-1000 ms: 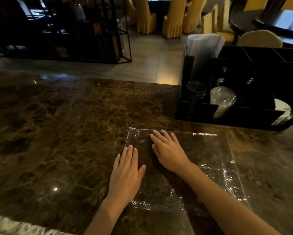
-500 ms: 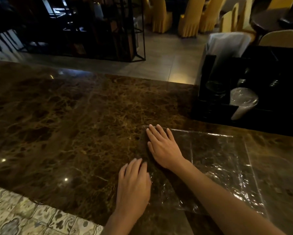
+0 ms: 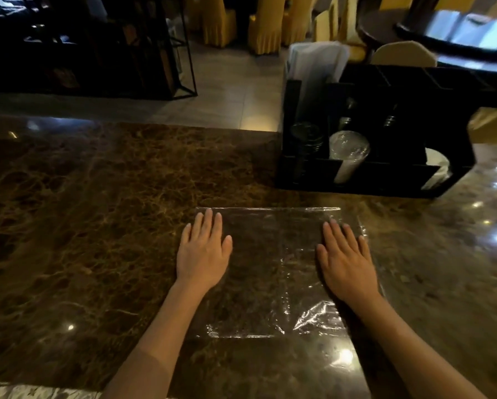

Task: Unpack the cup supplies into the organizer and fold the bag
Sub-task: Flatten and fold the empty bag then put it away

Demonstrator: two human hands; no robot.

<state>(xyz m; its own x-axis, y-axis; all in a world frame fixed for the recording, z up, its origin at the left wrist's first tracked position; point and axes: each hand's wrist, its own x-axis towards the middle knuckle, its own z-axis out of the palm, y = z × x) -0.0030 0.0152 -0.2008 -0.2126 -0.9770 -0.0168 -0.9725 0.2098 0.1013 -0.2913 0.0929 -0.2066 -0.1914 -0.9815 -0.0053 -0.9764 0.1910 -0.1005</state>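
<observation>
A clear plastic bag lies flat on the dark marble counter, wrinkled at its near right corner. My left hand rests palm down on the bag's left edge, fingers straight. My right hand presses flat on its right edge. Behind the bag stands a black organizer. It holds a sleeve of clear cups, a stack of dark lids, white lids at the right end and wrapped straws standing at its left back.
The counter's far edge runs just behind the organizer, with tiled floor beyond. A black metal shelf frame and yellow-covered chairs stand on that floor. A dark round table is at the top right.
My right hand has slid from the bag's left part across to its right edge. My left hand moved up onto the left edge. The bag looks flatter.
</observation>
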